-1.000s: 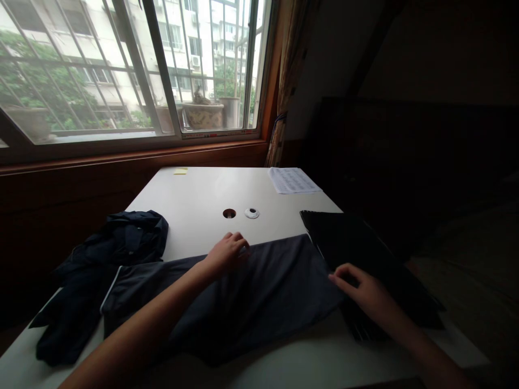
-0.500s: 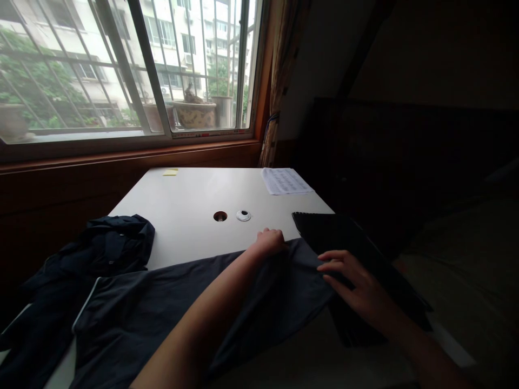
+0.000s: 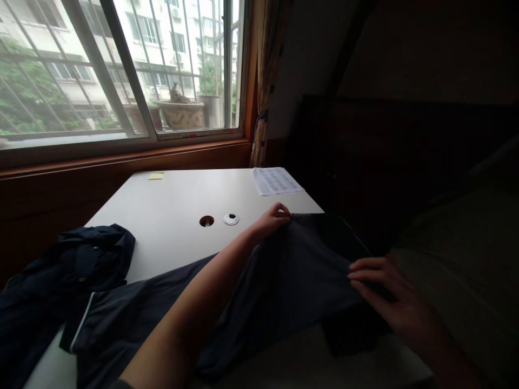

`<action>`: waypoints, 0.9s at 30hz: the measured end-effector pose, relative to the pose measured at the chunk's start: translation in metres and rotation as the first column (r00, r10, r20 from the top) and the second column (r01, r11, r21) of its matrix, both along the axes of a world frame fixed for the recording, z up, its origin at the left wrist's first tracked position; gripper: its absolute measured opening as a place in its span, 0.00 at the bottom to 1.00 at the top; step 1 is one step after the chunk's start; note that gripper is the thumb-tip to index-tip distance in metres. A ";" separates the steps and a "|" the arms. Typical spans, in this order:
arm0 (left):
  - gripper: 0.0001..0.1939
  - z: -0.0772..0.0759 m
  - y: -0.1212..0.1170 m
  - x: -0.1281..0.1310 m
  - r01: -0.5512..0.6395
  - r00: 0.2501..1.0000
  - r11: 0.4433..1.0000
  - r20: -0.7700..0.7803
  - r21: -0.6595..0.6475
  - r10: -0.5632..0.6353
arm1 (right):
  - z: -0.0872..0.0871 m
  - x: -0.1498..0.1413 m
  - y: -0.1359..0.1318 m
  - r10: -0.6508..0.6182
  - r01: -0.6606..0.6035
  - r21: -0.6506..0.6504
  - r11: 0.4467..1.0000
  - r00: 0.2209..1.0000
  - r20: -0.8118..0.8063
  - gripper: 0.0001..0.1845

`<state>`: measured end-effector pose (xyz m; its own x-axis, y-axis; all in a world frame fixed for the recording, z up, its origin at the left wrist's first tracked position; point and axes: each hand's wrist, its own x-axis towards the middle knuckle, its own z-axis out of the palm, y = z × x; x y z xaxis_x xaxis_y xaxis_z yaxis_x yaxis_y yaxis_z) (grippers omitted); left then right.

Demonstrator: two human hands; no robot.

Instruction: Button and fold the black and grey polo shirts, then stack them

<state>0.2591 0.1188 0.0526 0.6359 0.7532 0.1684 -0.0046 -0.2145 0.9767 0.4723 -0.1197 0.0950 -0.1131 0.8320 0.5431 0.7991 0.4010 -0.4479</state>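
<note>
A dark grey garment (image 3: 300, 275) with a thin white trim line stretches across the table from left to right. My left hand (image 3: 275, 218) reaches over it and pinches its far edge. At the garment's right end, my right hand (image 3: 389, 294) grips the corner between thumb and fingers. The cloth between the hands is pulled fairly flat and lifted a little. Beneath it, a flat black item (image 3: 344, 235) shows in part; its kind is too dark to tell. A crumpled navy garment (image 3: 95, 256) lies at the left, beside the trim line.
The white table (image 3: 174, 200) has an open cable hole (image 3: 206, 221) and a white grommet (image 3: 231, 219). Printed sheets (image 3: 278, 181) rest at the far right corner, a yellow sticky note (image 3: 156, 175) at the far left. Behind stand a barred window and a curtain (image 3: 263, 97).
Both hands have moved, the left one a little away from me, the right one to the right. The garment's right end is now spread wider and covers more of the black item.
</note>
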 end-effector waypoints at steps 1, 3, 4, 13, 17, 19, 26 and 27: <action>0.13 0.003 0.000 0.008 0.042 0.994 0.998 0.100 -0.044 -0.038 | 0.000 0.005 -0.002 -0.027 0.027 0.010 1.000 1.000 -0.003 0.05; 0.17 0.005 0.001 0.026 0.103 0.971 0.991 0.225 -0.080 -0.083 | -0.003 0.017 -0.003 -0.103 0.103 0.020 0.994 0.995 -0.015 0.05; 0.19 0.005 0.001 0.036 0.095 0.972 0.994 0.223 -0.062 -0.079 | -0.007 0.024 -0.003 -0.147 0.147 0.015 0.989 0.989 -0.019 0.06; 0.30 -0.016 -0.007 0.045 -0.119 0.979 0.909 -0.105 0.400 0.174 | -0.077 0.088 0.000 -0.314 0.338 -0.324 0.884 0.941 0.127 0.16; 0.24 -0.018 -0.024 -0.016 0.052 0.904 0.751 -0.351 0.658 0.245 | -0.084 0.092 0.012 -0.399 0.430 -0.266 0.863 0.902 0.165 0.20; 0.23 -0.020 -0.037 -0.052 0.128 0.845 0.698 -0.447 0.704 0.295 | -0.080 0.090 0.028 -0.427 0.459 -0.248 0.853 0.887 0.175 0.22; 0.26 -0.037 -0.098 -0.186 0.201 0.600 0.593 -0.576 0.780 0.555 | -0.071 0.059 0.119 -0.427 0.507 -0.268 0.819 0.851 0.306 0.29; 0.26 -0.039 -0.105 -0.205 0.202 0.556 0.589 -0.586 0.783 0.589 | -0.071 0.054 0.131 -0.427 0.517 -0.274 0.811 0.843 0.325 0.30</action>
